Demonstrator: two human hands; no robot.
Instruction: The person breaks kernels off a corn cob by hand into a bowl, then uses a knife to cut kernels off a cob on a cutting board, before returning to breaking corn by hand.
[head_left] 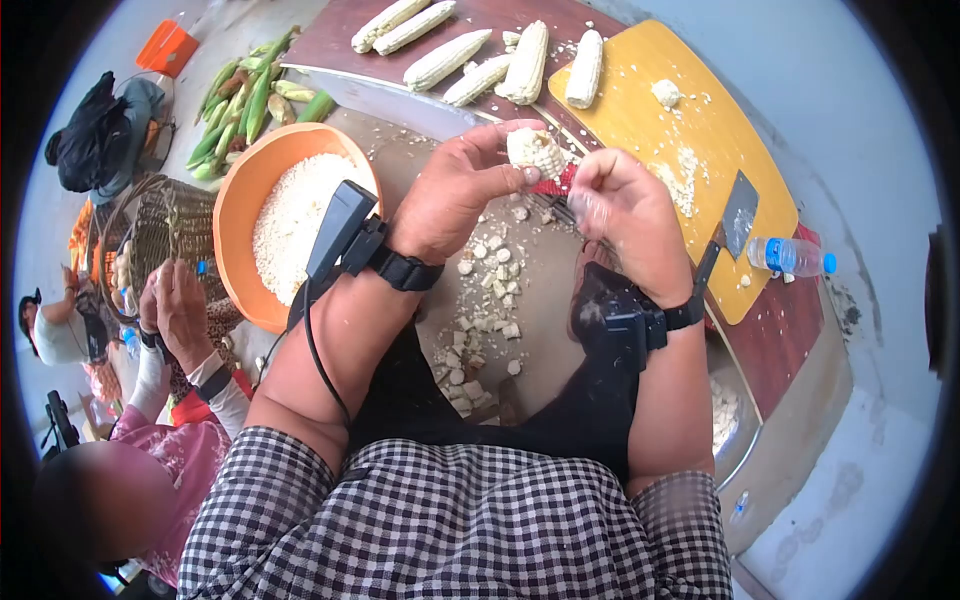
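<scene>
My left hand (455,195) is closed around a short piece of white corn cob (537,152), with kernels still on its visible side. Just to the right, my right hand (630,215) has its fingers curled together close to the piece. Whatever those fingertips hold, if anything, is hidden. Something red and textured (553,183) shows between the hands. Left of my left forearm, an orange basin (230,215) holds a heap of loose white kernels (300,210). Below my hands, many chopped cob pieces (460,365) lie scattered on the floor.
Several peeled corn ears (447,60) lie on the dark red table (545,12). A yellow cutting board (640,70) bears a cleaver (740,212); a water bottle (790,257) lies beside it. Husked leaves and ears (260,95), a wicker basket (175,215) and a co-worker's hands (180,310) are left.
</scene>
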